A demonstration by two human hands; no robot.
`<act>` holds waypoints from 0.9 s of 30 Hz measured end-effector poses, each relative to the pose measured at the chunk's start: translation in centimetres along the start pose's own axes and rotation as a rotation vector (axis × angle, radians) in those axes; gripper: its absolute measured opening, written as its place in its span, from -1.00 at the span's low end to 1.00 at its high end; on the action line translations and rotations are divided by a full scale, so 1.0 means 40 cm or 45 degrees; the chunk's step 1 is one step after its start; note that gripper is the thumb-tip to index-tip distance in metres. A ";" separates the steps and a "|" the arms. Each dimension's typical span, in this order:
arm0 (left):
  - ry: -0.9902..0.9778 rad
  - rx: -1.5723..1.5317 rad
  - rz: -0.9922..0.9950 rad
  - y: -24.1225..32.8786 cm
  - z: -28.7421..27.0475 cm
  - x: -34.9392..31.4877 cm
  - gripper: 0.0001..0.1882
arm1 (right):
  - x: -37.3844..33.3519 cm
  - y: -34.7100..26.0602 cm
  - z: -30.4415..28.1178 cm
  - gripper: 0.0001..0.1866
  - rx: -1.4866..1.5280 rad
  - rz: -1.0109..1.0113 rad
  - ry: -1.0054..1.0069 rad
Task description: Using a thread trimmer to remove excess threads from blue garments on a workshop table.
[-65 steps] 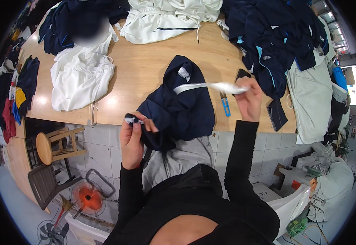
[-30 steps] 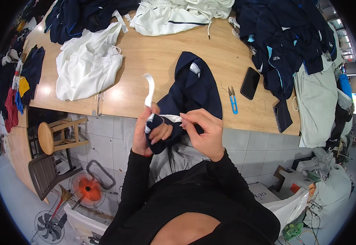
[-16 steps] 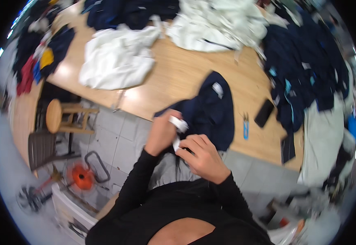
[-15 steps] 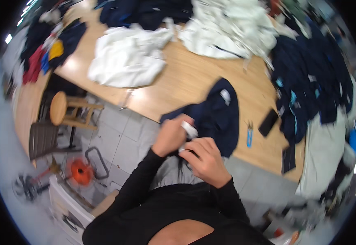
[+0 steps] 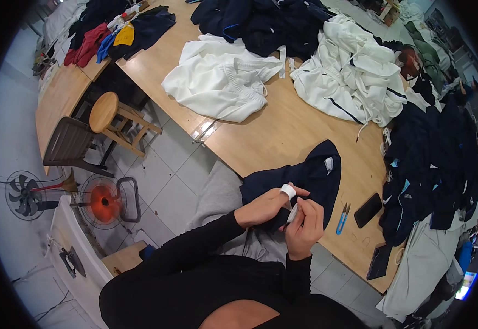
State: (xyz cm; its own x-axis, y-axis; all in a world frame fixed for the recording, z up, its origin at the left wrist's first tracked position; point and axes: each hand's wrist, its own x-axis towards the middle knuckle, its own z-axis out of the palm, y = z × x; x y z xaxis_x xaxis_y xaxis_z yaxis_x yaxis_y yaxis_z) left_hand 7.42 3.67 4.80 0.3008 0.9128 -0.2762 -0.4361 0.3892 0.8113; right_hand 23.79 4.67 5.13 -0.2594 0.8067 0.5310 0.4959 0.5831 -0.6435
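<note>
On the near table edge lies a navy garment (image 5: 315,171) with a small white label, its lower part running under my hands. My left hand (image 5: 263,210) is partly closed over this garment. A white band (image 5: 288,191) wraps or lies across one of its digits; I cannot tell which. Beside it, my right hand (image 5: 307,223) pinches a small white strip (image 5: 293,213) between thumb and fingers, close to the left fingertips. What the left fingers grip underneath is hidden. Blue-handled thread snips (image 5: 341,222) and a black phone (image 5: 368,211) lie to the right.
White garments (image 5: 217,82) and a white pile (image 5: 354,71) cover the table's far side, with navy clothes (image 5: 261,24) behind. More navy garments (image 5: 431,170) heap at the right. A stool (image 5: 105,112), a chair (image 5: 69,141) and an orange-centred fan (image 5: 102,202) stand left.
The view has shifted, so the table and garments sit lower and further right in the picture. My hands remain close together over the navy garment, the right one still pinching something white.
</note>
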 end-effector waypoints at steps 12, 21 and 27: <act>0.248 0.553 0.509 -0.104 -0.032 0.005 -0.76 | 0.068 0.049 -0.025 -0.76 -0.061 0.004 0.279; 0.645 0.670 0.596 0.000 -0.087 0.072 -0.82 | 0.050 0.005 -0.086 -0.69 0.124 -0.375 -0.299; -0.104 1.207 0.656 -0.020 -0.050 0.035 -0.92 | 0.105 -0.002 -0.043 -0.76 0.099 -0.275 0.054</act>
State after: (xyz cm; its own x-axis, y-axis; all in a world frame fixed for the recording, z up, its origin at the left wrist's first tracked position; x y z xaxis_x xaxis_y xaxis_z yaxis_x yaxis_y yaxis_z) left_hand 6.49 4.88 2.75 0.3399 0.9146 0.2191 0.2967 -0.3254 0.8978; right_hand 24.11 7.84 8.35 -0.3169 0.6585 0.6826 0.3666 0.7488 -0.5522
